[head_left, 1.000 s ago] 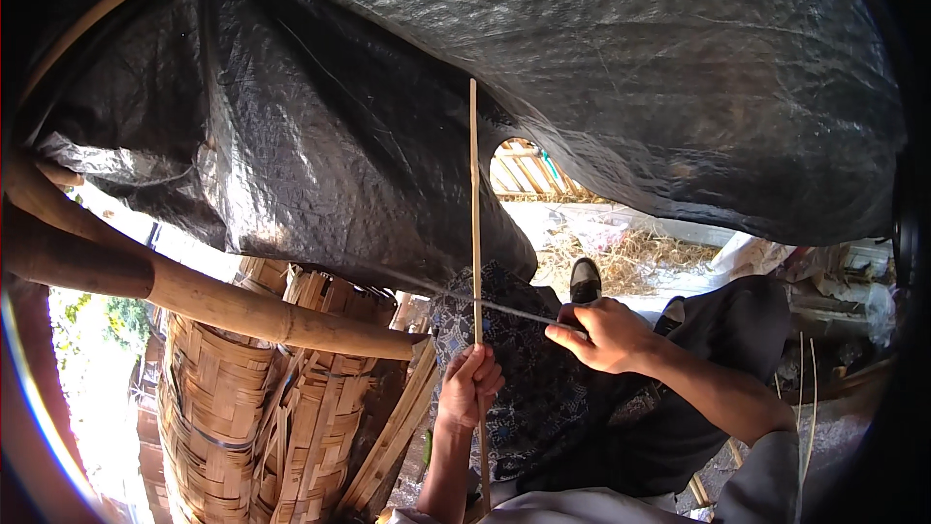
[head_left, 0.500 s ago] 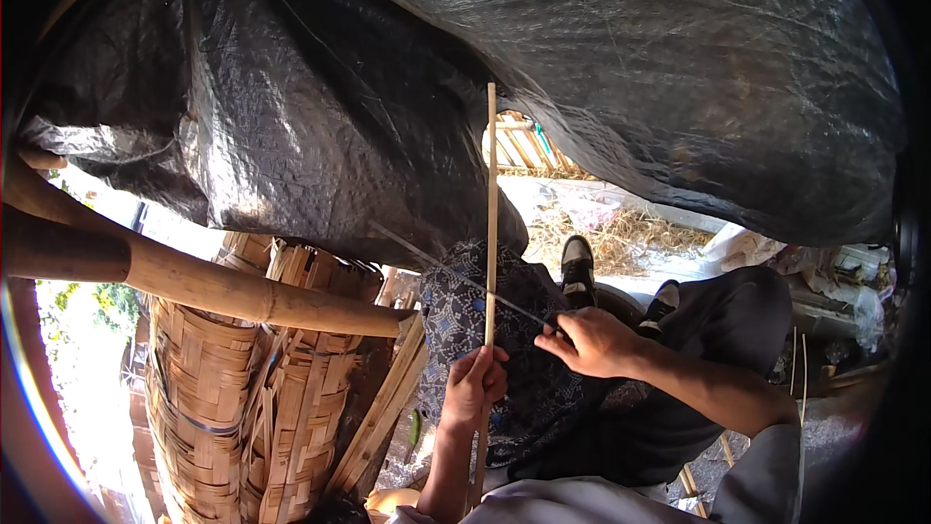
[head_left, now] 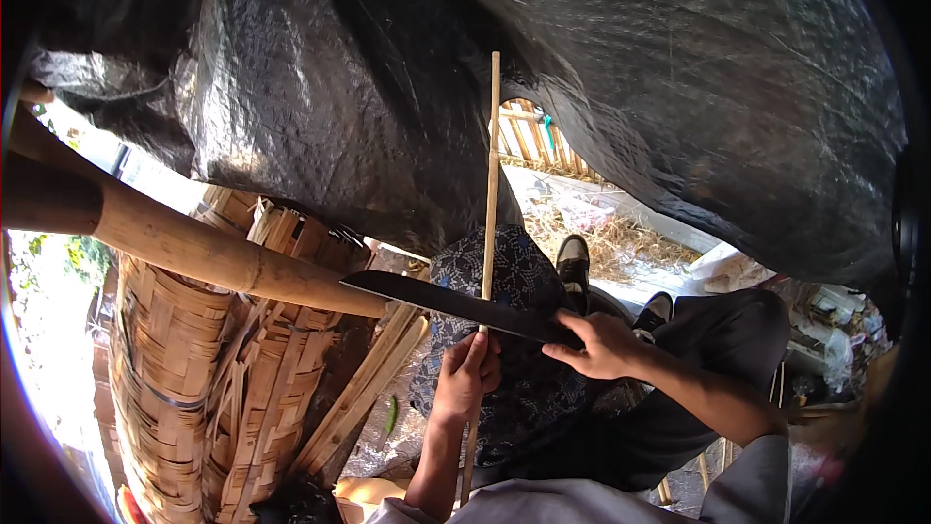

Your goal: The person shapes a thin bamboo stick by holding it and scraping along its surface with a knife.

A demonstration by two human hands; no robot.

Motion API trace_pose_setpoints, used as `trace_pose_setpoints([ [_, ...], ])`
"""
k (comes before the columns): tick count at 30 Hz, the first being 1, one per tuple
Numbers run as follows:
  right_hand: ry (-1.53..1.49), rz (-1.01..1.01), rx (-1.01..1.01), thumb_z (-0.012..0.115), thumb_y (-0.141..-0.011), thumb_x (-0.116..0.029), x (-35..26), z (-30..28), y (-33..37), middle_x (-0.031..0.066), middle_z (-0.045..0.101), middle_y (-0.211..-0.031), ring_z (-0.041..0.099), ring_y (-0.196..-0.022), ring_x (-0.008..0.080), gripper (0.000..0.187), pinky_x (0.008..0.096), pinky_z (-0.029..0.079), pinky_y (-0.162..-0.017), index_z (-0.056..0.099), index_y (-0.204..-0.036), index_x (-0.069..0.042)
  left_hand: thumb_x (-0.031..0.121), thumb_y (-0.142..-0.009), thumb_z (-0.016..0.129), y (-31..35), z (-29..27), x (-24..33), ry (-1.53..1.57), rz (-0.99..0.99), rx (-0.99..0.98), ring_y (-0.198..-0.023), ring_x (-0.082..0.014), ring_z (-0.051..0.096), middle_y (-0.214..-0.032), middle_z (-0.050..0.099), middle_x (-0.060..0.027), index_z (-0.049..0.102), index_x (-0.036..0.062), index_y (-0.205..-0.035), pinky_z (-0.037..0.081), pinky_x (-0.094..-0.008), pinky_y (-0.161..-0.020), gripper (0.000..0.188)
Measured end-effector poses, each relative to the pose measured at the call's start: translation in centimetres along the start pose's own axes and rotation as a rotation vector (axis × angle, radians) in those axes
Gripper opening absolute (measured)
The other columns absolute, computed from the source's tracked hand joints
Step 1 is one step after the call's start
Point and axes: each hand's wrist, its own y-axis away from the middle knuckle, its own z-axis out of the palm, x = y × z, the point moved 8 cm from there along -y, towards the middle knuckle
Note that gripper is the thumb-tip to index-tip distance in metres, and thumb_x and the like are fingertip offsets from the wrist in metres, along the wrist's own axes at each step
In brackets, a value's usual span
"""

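Observation:
My left hand (head_left: 464,379) is closed around a long, thin bamboo strip (head_left: 493,165), which stands lengthwise away from me with its far end against the dark sheeting. In my right hand (head_left: 603,344) is a machete (head_left: 417,292), its broad dark blade pointing left. The blade lies across the strip just beyond my left thumb, with its flat face showing; whether the edge bites into the strip I cannot tell. Fingers hide most of the machete's handle. Below both is a dark blue patterned cloth (head_left: 514,267) over my lap.
A thick bamboo pole (head_left: 223,262) juts in from the left above woven bamboo baskets (head_left: 170,349). Split bamboo pieces (head_left: 359,408) lean beside the cloth. Black plastic sheeting (head_left: 698,88) hangs over the far side. Dry straw (head_left: 621,248) lies on the ground beyond my shoes (head_left: 573,257).
The machete has turned from edge-on to showing its broad face, and its blade now crosses the strip closer to my left hand. The view has shifted slightly.

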Motion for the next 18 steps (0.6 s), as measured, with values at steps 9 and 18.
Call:
trace_pose_setpoints([
  [9, 0.872, -0.191, 0.093, 0.048, -0.073, -0.072, -2.6, -7.1, -2.5, 0.0142, 0.057, -0.057, 0.061, -0.055, 0.0310, 0.067, 0.0434, 0.047, -0.053, 0.061, -0.098, -0.011, 0.025, -0.097, 0.041, -0.6, 0.2, -0.1, -0.394, 0.164, 0.012, -0.045, -0.0050, 0.039, -0.052, 0.041, 0.0025, 0.049, 0.0031, -0.069, 0.029, -0.0225, -0.041, 0.036],
  [18, 0.315, -0.093, -0.085, 0.052, -0.079, -0.063, 1.0, -2.6, -2.9, 0.0124, 0.052, -0.045, 0.057, -0.045, 0.0270, 0.058, 0.0386, 0.046, -0.046, 0.066, -0.089, -0.007, 0.026, -0.097, 0.041, 0.0, 0.5, -0.6, -0.444, 0.180, 0.070, -0.043, -0.0027, 0.028, -0.054, 0.031, 0.0063, 0.045, 0.0052, -0.072, 0.022, -0.0203, -0.038, 0.033],
])
